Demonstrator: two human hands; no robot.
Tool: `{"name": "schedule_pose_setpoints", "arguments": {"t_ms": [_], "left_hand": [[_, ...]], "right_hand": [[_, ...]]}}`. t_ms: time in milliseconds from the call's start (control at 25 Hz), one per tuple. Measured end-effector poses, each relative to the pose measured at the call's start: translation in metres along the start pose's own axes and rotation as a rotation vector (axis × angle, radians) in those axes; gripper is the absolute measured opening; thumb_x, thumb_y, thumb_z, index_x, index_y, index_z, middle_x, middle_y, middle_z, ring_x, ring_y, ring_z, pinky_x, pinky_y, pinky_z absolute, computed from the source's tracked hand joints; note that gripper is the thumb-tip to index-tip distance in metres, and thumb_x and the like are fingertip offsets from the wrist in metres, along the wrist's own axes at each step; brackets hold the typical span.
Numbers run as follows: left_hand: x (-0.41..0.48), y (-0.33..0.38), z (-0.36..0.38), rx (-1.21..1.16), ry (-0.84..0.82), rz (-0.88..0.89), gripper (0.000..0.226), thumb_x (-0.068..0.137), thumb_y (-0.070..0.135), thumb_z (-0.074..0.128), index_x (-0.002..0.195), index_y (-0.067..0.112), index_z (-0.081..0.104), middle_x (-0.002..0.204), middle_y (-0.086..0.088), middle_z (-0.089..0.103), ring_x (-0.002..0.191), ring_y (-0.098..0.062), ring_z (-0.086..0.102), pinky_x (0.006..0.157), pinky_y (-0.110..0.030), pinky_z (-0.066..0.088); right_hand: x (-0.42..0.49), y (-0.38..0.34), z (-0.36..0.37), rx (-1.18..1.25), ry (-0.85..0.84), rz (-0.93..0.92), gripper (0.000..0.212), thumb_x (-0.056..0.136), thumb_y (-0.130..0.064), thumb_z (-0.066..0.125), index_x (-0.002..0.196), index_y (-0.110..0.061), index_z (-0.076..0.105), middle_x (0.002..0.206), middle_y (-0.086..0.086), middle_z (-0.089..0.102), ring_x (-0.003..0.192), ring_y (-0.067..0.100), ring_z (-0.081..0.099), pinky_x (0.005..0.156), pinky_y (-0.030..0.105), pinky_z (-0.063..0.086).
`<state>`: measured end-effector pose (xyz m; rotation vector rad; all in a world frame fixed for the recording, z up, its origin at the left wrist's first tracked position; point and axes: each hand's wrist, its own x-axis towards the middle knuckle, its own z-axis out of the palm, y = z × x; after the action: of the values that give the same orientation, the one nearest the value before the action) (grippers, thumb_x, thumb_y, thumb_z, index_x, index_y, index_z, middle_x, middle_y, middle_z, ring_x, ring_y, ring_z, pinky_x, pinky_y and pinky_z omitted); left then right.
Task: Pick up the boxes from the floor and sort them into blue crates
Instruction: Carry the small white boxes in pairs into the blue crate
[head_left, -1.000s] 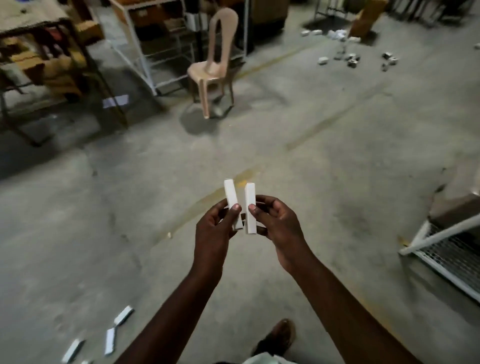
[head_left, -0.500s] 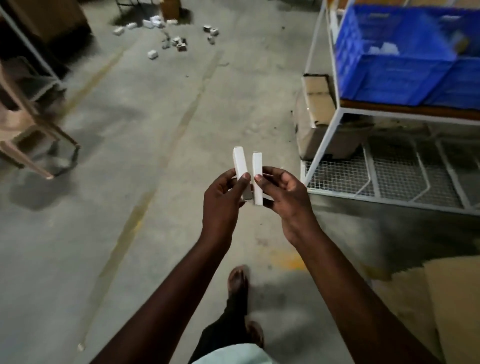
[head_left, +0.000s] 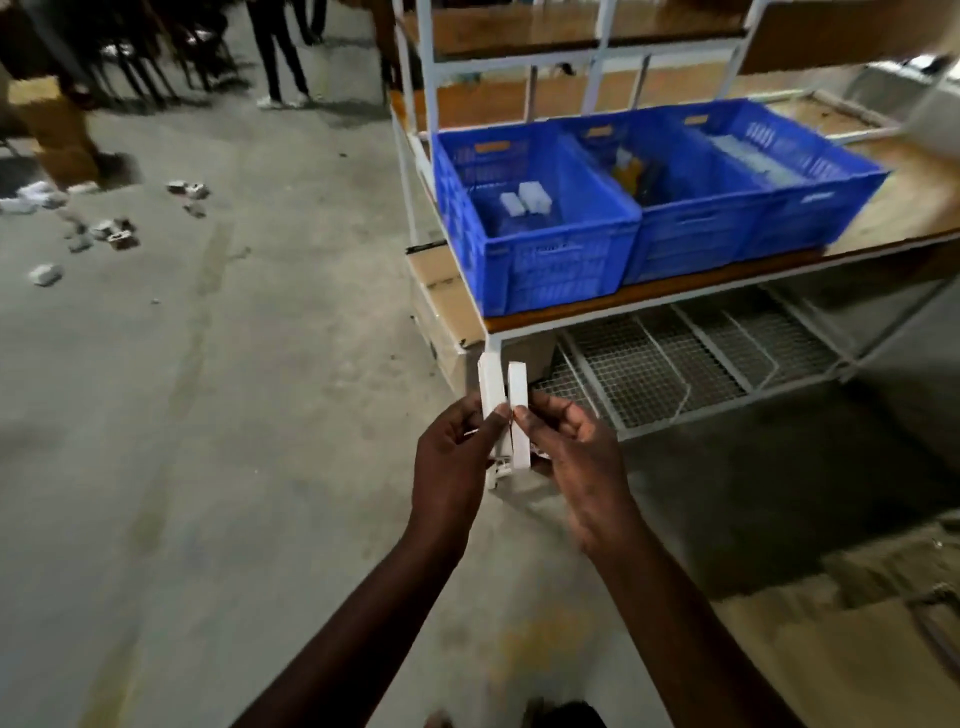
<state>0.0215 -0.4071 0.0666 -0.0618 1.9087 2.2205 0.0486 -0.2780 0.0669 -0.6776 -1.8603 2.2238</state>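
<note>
Our left hand (head_left: 457, 457) pinches one slim white cardboard box (head_left: 491, 384) upright and our right hand (head_left: 576, 457) pinches a second box (head_left: 518, 400) just beside it, above the concrete floor (head_left: 234, 415). Three blue plastic crates (head_left: 550, 254) line the wooden shelf's (head_left: 909, 208) front edge.

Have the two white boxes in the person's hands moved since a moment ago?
Yes. The white boxes have been carried toward the rack with the blue crates, now overlapping its corner leg, not left of it.
</note>
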Motion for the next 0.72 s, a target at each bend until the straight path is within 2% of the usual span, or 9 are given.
{"name": "schedule_pose_setpoints", "arguments": {"t_ms": [120, 280, 400, 560, 640, 720], "left_hand": [[0.064, 0.013, 0.045, 0.007, -0.072, 0.014, 0.024, 0.101, 0.022, 0.070, 0.123, 0.021, 0.079, 0.107, -0.009, 0.083, 0.104, -0.035, 0.079, 0.090, -0.042, 0.062], [0.142, 0.030, 0.110, 0.018, -0.088, 0.064, 0.023, 0.101, 0.021, 0.069, 0.121, 0.023, 0.080, 0.106, -0.002, 0.084, 0.100, -0.020, 0.080, 0.084, -0.031, 0.060], [0.207, 0.046, 0.156, -0.019, -0.088, 0.052, 0.021, 0.102, 0.019, 0.068, 0.119, 0.021, 0.080, 0.103, -0.005, 0.084, 0.091, -0.017, 0.078, 0.078, -0.031, 0.061], [0.301, 0.055, 0.194, -0.094, 0.012, 0.002, 0.024, 0.101, 0.013, 0.069, 0.123, 0.009, 0.077, 0.104, -0.008, 0.084, 0.087, -0.016, 0.076, 0.073, -0.027, 0.062], [0.349, 0.055, 0.202, -0.110, 0.034, -0.003, 0.026, 0.100, 0.016, 0.070, 0.124, 0.007, 0.076, 0.109, -0.010, 0.083, 0.090, -0.015, 0.075, 0.073, -0.024, 0.060], [0.407, 0.058, 0.206, -0.141, 0.063, -0.017, 0.024, 0.101, 0.017, 0.070, 0.120, 0.006, 0.078, 0.102, -0.008, 0.082, 0.081, -0.013, 0.073, 0.068, -0.021, 0.057]], "right_hand": [[0.065, -0.024, -0.018, 0.019, 0.074, -0.028, 0.027, 0.090, -0.020, 0.080, 0.117, -0.019, 0.076, 0.103, 0.003, 0.083, 0.098, 0.023, 0.080, 0.082, 0.037, 0.063], [0.155, -0.061, -0.045, 0.009, 0.114, -0.075, 0.021, 0.089, -0.024, 0.082, 0.108, -0.020, 0.077, 0.098, 0.001, 0.083, 0.097, 0.028, 0.079, 0.073, 0.035, 0.058], [0.228, -0.095, -0.060, 0.040, 0.108, -0.082, 0.021, 0.088, -0.020, 0.083, 0.107, -0.014, 0.077, 0.096, 0.007, 0.083, 0.096, 0.033, 0.079, 0.083, 0.045, 0.062], [0.323, -0.132, -0.059, -0.047, 0.039, -0.041, 0.026, 0.092, -0.023, 0.079, 0.115, -0.012, 0.076, 0.100, 0.004, 0.083, 0.095, 0.021, 0.080, 0.090, 0.041, 0.064], [0.367, -0.146, -0.050, -0.107, -0.052, -0.009, 0.025, 0.096, -0.019, 0.073, 0.121, -0.013, 0.075, 0.106, 0.002, 0.082, 0.098, 0.017, 0.078, 0.090, 0.036, 0.063], [0.413, -0.159, -0.037, -0.167, -0.180, -0.019, 0.029, 0.096, -0.011, 0.068, 0.123, -0.020, 0.074, 0.111, -0.001, 0.080, 0.100, 0.013, 0.076, 0.091, 0.032, 0.061]]}}
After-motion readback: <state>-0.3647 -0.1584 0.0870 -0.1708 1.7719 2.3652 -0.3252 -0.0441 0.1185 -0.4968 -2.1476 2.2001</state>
